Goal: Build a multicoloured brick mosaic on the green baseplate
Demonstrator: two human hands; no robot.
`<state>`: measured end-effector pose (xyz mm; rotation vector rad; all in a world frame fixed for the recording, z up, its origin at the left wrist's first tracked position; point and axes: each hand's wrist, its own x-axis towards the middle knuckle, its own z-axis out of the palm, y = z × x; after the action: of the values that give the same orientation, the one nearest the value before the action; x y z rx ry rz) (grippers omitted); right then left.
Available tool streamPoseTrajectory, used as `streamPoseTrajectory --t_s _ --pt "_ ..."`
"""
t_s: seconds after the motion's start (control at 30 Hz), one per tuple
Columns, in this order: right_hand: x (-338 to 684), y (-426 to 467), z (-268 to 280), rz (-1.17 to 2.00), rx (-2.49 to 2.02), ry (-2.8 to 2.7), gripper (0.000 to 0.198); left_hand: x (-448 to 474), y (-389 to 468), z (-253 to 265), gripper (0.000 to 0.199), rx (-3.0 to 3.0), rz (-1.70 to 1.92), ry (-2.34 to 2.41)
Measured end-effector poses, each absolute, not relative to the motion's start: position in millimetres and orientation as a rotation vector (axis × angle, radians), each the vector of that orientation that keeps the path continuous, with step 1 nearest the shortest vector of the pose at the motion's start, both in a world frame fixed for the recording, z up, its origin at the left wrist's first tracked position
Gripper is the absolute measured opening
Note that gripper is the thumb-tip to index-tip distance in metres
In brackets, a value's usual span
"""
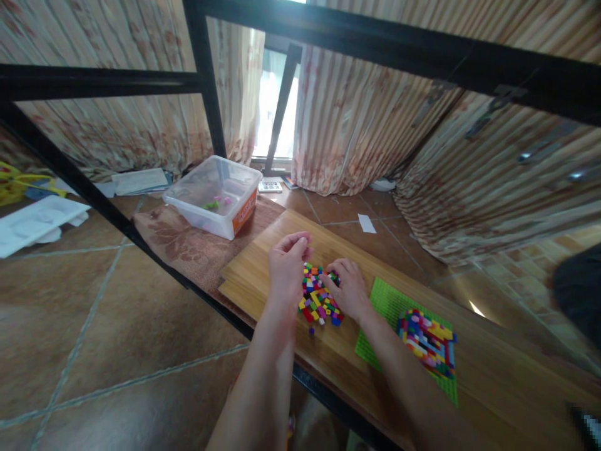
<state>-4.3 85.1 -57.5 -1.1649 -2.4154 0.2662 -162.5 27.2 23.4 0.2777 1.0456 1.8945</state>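
Observation:
A loose pile of small toy building bricks [315, 300] in many colours lies on the wooden board [256, 263]. My left hand [288, 260] is raised at the pile's left side, with its fingers curled and the fingertips pressed together. Whatever those fingertips may hold is too small to make out. My right hand [348, 288] rests at the pile's right edge, thumb and fingers apart and touching the bricks. Beyond my right wrist lies a green baseplate [387, 300], partly covered by my forearm. Built bricks [427, 341] in mixed colours stand on its right part.
A clear plastic bin [213, 197] with a few pieces inside stands on a brown cloth [162, 235] at the board's far left. Black metal bars [206, 81] cross the view and run along the board. White trays [40, 219] and papers lie on the tiled floor.

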Motion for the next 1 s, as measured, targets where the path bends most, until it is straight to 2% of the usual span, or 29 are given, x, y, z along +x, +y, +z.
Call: streamPoseTrajectory --t_s 0.33,0.7,1.0 --pt "-7.1 74.8 -56.5 -0.018 -1.327 -2.433 0.037 -155.5 27.8 23.8 0.01 0.295 1.868 1.06" --pt "-11.1 67.5 -56.3 -0.237 -1.502 -2.355 0.041 -150.6 29.7 24.5 0.009 0.308 1.853 1.042" --pt "-10.2 67.7 -54.8 -0.19 -1.52 -2.272 0.047 -150.2 29.2 23.9 0.013 0.319 1.84 1.061"
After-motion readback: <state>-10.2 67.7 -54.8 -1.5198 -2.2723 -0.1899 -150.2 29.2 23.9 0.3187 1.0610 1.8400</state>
